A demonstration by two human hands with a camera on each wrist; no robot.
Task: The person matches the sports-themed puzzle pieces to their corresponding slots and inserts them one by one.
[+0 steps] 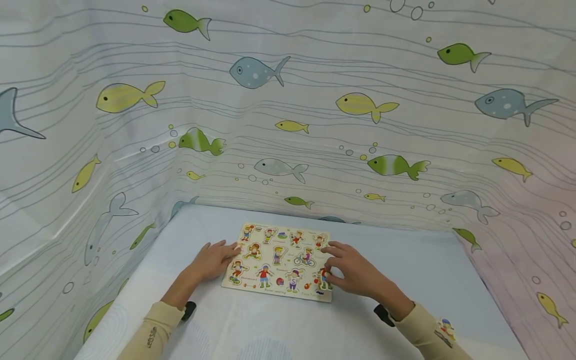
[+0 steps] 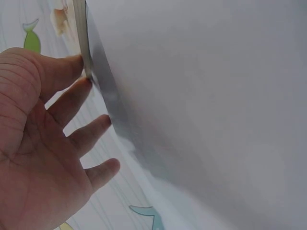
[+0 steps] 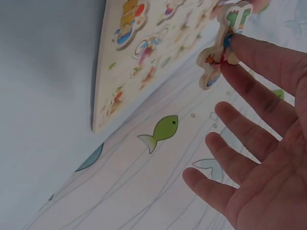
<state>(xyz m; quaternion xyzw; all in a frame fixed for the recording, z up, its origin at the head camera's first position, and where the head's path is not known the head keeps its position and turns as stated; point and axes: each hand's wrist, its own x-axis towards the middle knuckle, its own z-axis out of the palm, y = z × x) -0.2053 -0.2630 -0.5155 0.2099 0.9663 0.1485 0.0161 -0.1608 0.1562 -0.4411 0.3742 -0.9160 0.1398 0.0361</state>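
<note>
A pale wooden peg-style puzzle board (image 1: 270, 260), printed with sporting child figures, lies on the covered table. My left hand (image 1: 217, 261) rests at the board's left side; in the left wrist view its thumb (image 2: 67, 72) and index fingertip touch the edge, the other fingers spread. Over the board's lower right corner, my right hand (image 1: 353, 270) pinches a wooden puzzle piece (image 3: 236, 20) between thumb and index finger. This piece is a child figure with a red top and green shoes, and it stands clear of the board in the right wrist view. My other right fingers are extended.
Another loose puzzle piece (image 1: 445, 327), a figure with a blue cap, lies at the right beside my sleeve (image 1: 427, 330). A light blue and white cloth (image 1: 216, 325) covers the table. Fish-patterned sheets (image 1: 315, 150) hang behind and at both sides.
</note>
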